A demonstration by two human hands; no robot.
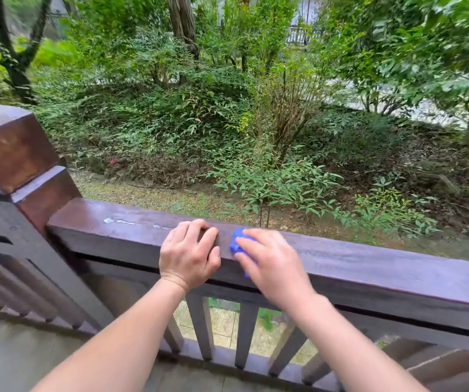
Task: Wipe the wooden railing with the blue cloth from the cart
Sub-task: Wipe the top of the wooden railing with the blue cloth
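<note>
Both forearms come up from the bottom of the head view, reaching over to the wooden railing (pixel 341 264). Left hand (pixel 189 254) is curled over the top rail with nothing in it, fingers bent around the edge, looks like it's bracing. Right hand (pixel 273 263) has its grip pressed down flat on the blue cloth (pixel 240 241), which is bunched on the rail's top face just beside the left hand — only a bit of blue peeks out past the fingers. The hand is a little blurred, so I'd guess it's mid-stroke.

Tips for this step, as I see it: keep the palm flat so the cloth stays spread, go in long passes along the grain, and head left toward the pale streaks (pixel 125 222) near the corner post (pixel 15 154) — those look like they need the wipe. Wrap the cloth over the front edge too. No cart in view.
</note>
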